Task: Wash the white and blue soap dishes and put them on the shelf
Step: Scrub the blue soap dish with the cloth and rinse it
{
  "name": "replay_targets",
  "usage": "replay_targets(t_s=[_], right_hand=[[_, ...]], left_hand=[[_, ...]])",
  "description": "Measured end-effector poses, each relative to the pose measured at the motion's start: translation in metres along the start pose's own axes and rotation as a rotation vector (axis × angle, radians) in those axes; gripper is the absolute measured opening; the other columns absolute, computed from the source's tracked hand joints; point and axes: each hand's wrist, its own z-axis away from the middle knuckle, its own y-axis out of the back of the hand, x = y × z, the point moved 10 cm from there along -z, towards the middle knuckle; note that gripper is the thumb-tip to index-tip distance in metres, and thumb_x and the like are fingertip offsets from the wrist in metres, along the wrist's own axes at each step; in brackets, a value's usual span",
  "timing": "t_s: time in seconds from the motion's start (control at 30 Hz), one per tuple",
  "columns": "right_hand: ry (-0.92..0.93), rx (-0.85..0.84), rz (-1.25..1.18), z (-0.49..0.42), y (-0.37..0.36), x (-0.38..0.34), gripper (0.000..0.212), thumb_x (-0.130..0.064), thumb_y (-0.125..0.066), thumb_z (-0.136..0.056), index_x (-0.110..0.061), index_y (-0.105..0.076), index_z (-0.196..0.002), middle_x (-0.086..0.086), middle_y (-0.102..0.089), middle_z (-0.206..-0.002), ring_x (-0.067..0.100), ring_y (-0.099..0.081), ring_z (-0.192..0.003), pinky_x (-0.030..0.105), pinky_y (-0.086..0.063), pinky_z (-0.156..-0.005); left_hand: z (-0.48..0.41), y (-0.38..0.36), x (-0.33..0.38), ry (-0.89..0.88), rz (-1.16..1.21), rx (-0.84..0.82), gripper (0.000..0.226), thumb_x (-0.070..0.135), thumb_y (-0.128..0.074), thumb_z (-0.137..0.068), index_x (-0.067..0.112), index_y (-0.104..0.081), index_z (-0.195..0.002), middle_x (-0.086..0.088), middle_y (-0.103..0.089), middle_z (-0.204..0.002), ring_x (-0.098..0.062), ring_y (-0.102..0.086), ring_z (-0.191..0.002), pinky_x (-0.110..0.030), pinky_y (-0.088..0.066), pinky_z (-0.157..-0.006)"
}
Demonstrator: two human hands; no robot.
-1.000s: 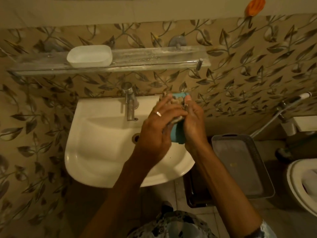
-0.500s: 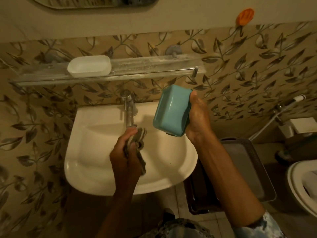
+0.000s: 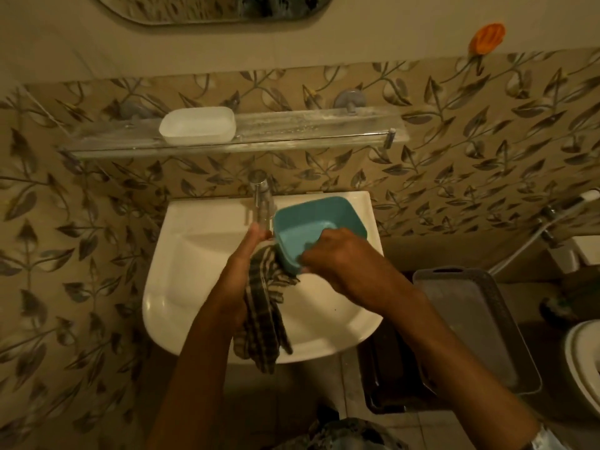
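Note:
Over the white sink (image 3: 201, 287), my right hand (image 3: 337, 254) grips the near rim of the blue soap dish (image 3: 308, 228), which faces hollow side up and tilts toward me. My left hand (image 3: 240, 274) holds a checked cloth (image 3: 263, 313) that hangs down over the basin; its thumb points up beside the dish's left edge. The white soap dish (image 3: 197, 125) sits on the left part of the glass shelf (image 3: 308, 131) above the tap (image 3: 259, 203).
A grey lidded basket (image 3: 474, 326) stands on the floor right of the sink. Part of a toilet (image 3: 584, 362) shows at the right edge, with a spray hose (image 3: 561, 216) on the wall. A mirror (image 3: 211, 8) hangs above; an orange hook (image 3: 487, 37) is at upper right.
My right hand has turned the blue dish hollow side up and lowered it over the basin. My left hand with the cloth has come up against the dish's left edge.

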Motion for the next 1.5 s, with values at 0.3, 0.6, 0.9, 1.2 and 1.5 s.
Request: replay_targets(t_s=[0.3,0.6,0.9,1.2,1.5], right_hand=[[-0.084,0.397,-0.125,0.036,0.02,0.001,0.05,-0.05,-0.07,-0.08,-0.022,-0.059,-0.12,0.001,-0.062,-0.124,0.02,-0.052,-0.118,0.04,-0.035,-0.105],[-0.771,-0.067,-2.194,0.053,-0.071,0.017,0.08,-0.056,-0.083,-0.059,-0.017,-0.063,-0.126,0.012,-0.06,-0.131,0.031,-0.053,-0.124,0.056,-0.042,-0.1],[-0.553,0.142,-2.43,0.051,-0.074,0.027,0.075,-0.056,-0.08,-0.061,-0.016,-0.064,-0.123,0.014,-0.063,-0.127,0.035,-0.061,-0.115,0.057,-0.051,-0.088],[-0.562,0.163,-2.418,0.044,-0.092,0.033,0.068,-0.056,-0.079,-0.064,-0.017,-0.068,-0.119,0.011,-0.068,-0.122,0.032,-0.065,-0.111,0.056,-0.052,-0.089],[-0.598,0.291,-2.467,0.037,-0.093,0.028,0.08,-0.047,-0.084,-0.061,-0.014,-0.055,-0.128,0.016,-0.056,-0.124,0.029,-0.058,-0.109,0.042,-0.053,-0.091]], left_hand=[[0.011,0.021,-0.017,-0.089,-0.229,0.153,0.036,0.004,-0.06,-0.082,0.027,-0.064,-0.11,-0.01,-0.071,-0.106,-0.03,-0.068,-0.094,-0.038,-0.056,-0.074],[0.015,-0.002,0.008,-0.206,-0.506,0.025,0.021,0.028,-0.068,-0.082,0.028,-0.069,-0.103,0.009,-0.075,-0.093,-0.012,-0.072,-0.085,-0.019,-0.055,-0.062],[0.043,0.037,0.045,-0.149,-0.073,0.232,0.029,0.009,-0.036,-0.089,0.001,-0.056,-0.107,-0.016,-0.062,-0.097,-0.032,-0.063,-0.087,-0.036,-0.055,-0.066],[0.103,-0.02,0.158,-0.871,0.203,0.016,0.063,-0.01,-0.041,-0.083,0.019,-0.029,-0.138,-0.011,-0.048,-0.137,-0.028,-0.05,-0.127,-0.044,-0.049,-0.098],[0.075,-0.076,0.035,-0.718,-0.964,0.265,0.039,0.001,-0.059,-0.084,0.017,-0.055,-0.12,-0.011,-0.05,-0.132,-0.018,-0.049,-0.12,-0.009,-0.04,-0.099]])
